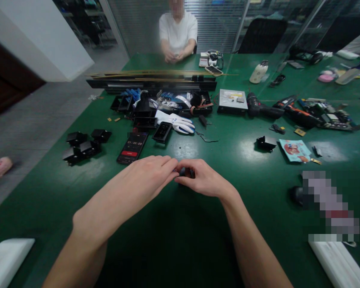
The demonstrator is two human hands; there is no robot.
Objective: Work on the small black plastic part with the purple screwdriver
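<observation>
Above the near part of the green table (156,248), my left hand (153,174) and my right hand (205,178) meet at the fingertips. Both are closed, pinching around a small dark piece (187,172) that is mostly hidden by the fingers, so its kind cannot be made out. Just beyond my left hand lies a phone (132,148) with a timer on its screen. Several black box-shaped parts (90,148) sit together to the left. A similar black part (265,144) stands alone on the right.
White-blue work gloves (177,122) and black trays (144,108) crowd the middle back, before long dark rails (156,85). Rightward are a metal drive box (232,101), a power drill (262,108), circuit boards (330,114) and a teal packet (295,151). A person (178,34) sits opposite.
</observation>
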